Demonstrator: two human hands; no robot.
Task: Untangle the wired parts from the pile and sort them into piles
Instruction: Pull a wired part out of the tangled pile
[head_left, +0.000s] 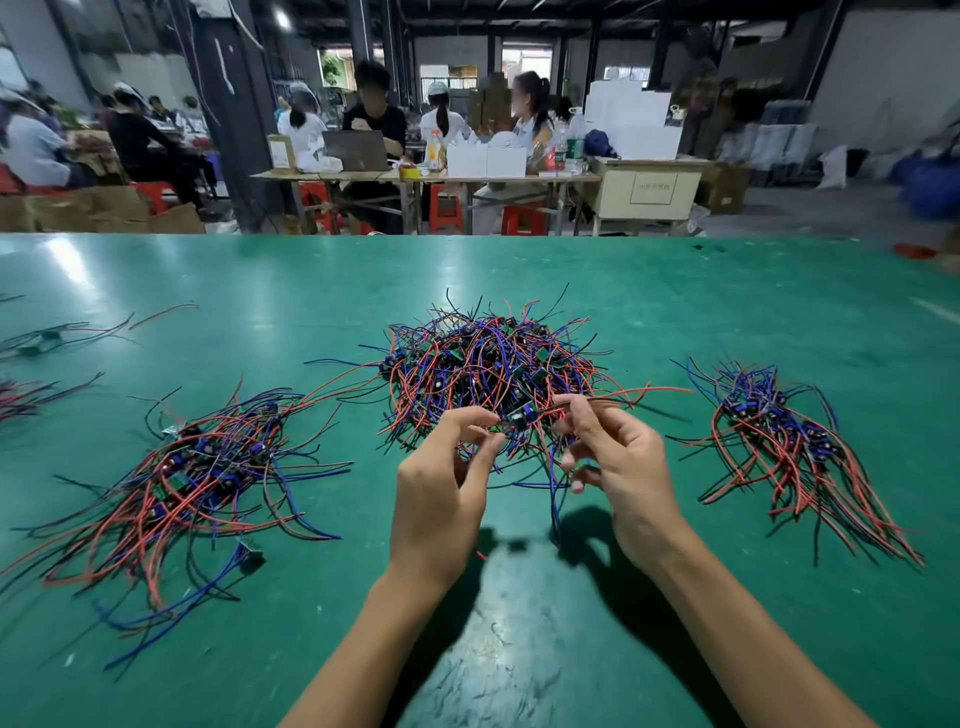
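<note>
We work at a green table (675, 291), scuffed pale near us, in a dim workshop. The tangled pile (488, 364) of red, blue and black wires with small boards sits in the middle. Our left hand (441, 483) and right hand (618, 467) are raised at its near edge, both pinching the wires of one small part (519, 415) between thumb and fingers. A sorted pile (192, 467) lies to the left, another pile (789, 431) to the right. Beyond the table, people (374, 119) sit at benches (426, 179) with white boxes (631, 122) and red stools (444, 208).
</note>
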